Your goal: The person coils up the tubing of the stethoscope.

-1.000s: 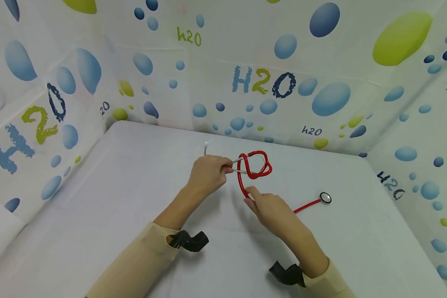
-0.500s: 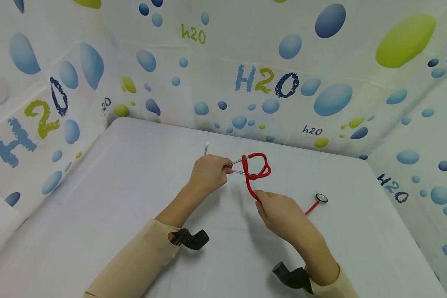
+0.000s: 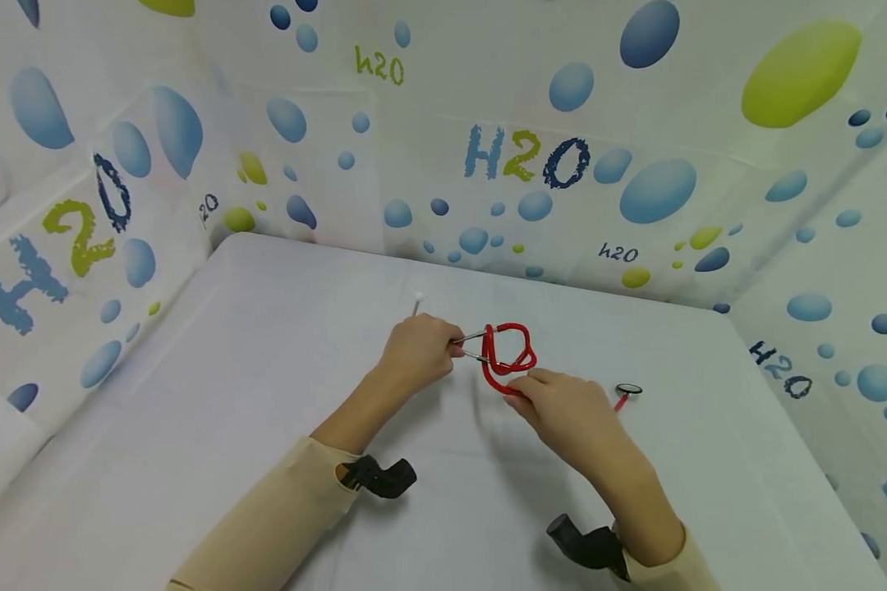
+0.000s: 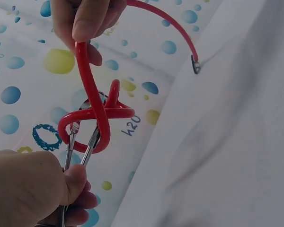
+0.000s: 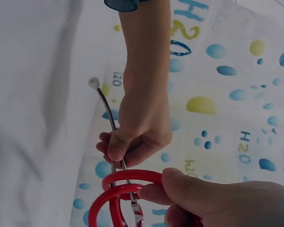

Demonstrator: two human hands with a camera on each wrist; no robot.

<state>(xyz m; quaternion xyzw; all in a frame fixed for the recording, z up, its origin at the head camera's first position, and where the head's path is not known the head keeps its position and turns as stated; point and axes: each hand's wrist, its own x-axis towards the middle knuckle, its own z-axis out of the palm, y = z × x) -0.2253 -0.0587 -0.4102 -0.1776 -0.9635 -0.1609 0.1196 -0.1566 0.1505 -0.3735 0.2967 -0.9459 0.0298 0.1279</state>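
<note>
Evidently, stethoscope (image 4: pixel 98 113) held above surface (image 3: pixel 281 328): left grip (image 3: pixel 419 351) closed round metal tubes (image 4: pixel 89 147), apparently steadying them; right grip (image 3: pixel 567 410) pinching red tubing (image 4: pixel 88 78), probably controlling how it curls.

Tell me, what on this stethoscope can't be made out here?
Head view: left hand hides the middle of the metal tubes; only one white earpiece shows.
Head view: black-rimmed disc, too small and slanted to show its face.
Left wrist view: right hand hides the red tube in its grip.
Right wrist view: bottom edge cuts off the red loops.
</note>
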